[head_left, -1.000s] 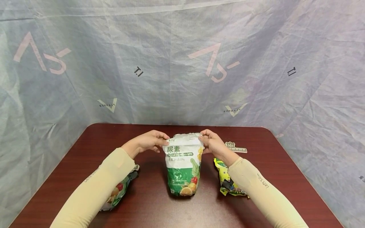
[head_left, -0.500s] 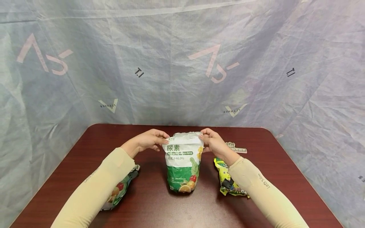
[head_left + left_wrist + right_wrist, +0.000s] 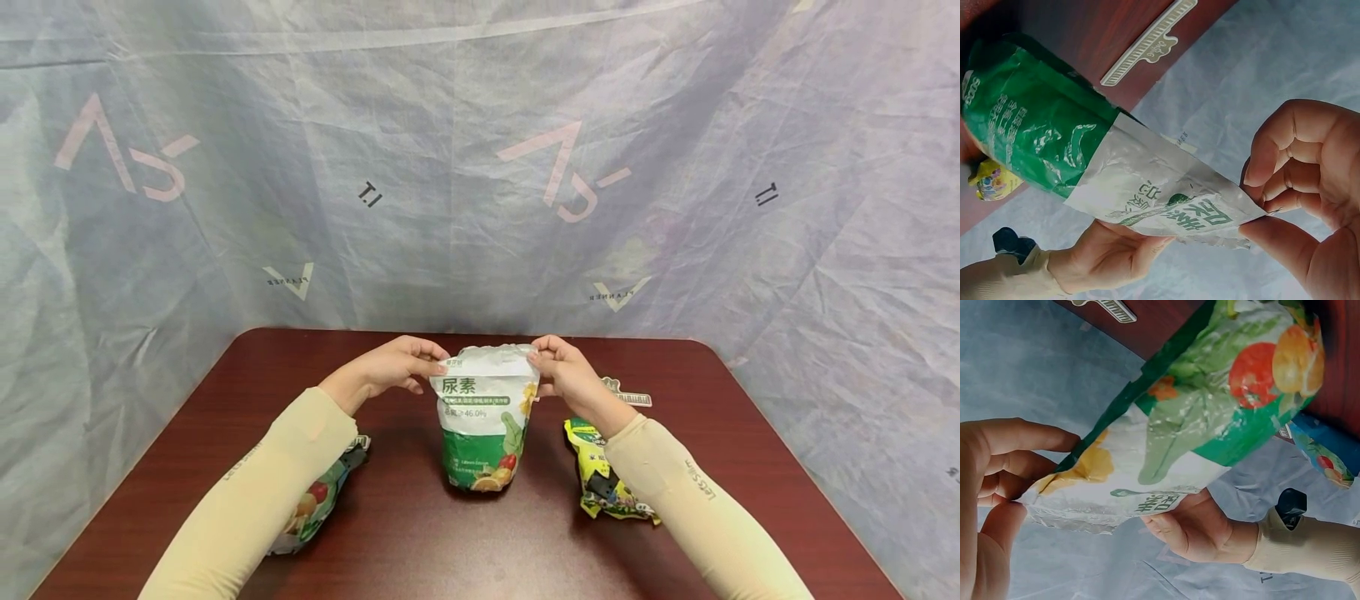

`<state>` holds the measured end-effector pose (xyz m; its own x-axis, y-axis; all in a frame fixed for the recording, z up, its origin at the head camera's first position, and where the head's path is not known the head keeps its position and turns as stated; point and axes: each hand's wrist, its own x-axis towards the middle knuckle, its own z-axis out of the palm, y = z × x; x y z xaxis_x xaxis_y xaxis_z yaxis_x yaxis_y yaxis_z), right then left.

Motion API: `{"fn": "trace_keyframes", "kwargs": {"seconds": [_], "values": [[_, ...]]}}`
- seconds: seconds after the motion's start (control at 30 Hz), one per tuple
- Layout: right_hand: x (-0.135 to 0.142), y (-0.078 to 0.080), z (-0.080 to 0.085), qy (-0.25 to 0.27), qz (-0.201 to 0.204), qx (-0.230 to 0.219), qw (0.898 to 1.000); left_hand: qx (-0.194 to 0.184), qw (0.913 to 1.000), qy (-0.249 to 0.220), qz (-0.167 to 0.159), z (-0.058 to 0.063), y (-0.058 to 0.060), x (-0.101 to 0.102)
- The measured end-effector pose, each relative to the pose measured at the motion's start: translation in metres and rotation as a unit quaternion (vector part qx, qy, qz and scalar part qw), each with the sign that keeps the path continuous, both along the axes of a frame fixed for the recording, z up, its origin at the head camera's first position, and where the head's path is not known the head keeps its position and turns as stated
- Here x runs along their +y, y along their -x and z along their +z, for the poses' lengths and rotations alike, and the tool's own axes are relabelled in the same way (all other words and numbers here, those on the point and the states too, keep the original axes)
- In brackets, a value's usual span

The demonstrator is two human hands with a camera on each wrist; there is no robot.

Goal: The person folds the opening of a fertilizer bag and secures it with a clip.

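A white and green fertilizer bag (image 3: 480, 417), printed with vegetables and fruit, stands upright at the middle of the table. My left hand (image 3: 397, 367) pinches its upper left corner between thumb and fingers. On the other side, my right hand (image 3: 564, 375) pinches the upper right corner. The bag's top edge is crumpled and uneven. In the left wrist view, the white top of the bag (image 3: 1166, 181) is stretched to a point at my left fingertips. Whether the bag's bottom touches the table is hard to tell.
A yellow bag (image 3: 588, 454) lies on the dark red table (image 3: 420, 550) at right, partly behind my forearm. Another green bag (image 3: 318, 504) lies at left, half hidden by my sleeve. Behind the yellow bag is a flat piano-key-patterned strip (image 3: 637, 398). Grey cloth (image 3: 450, 167) hangs around the table.
The fertilizer bag, pinched at both corners throughout, has shifted upward in the head view, its lower end more than its top. Both hands have risen slightly with it.
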<state>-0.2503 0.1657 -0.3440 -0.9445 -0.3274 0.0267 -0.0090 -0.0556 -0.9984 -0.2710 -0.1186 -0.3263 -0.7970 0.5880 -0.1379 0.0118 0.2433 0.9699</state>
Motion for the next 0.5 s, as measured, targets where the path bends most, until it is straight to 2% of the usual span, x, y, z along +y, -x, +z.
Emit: {"fn": "trace_keyframes", "kwargs": {"seconds": [0.5], "values": [[0.0032, -0.0005, 0.0070, -0.008, -0.004, 0.013, 1.000, 0.006, 1.0000, -0.001, 0.007, 0.0025, 0.0027, 0.0027]]}}
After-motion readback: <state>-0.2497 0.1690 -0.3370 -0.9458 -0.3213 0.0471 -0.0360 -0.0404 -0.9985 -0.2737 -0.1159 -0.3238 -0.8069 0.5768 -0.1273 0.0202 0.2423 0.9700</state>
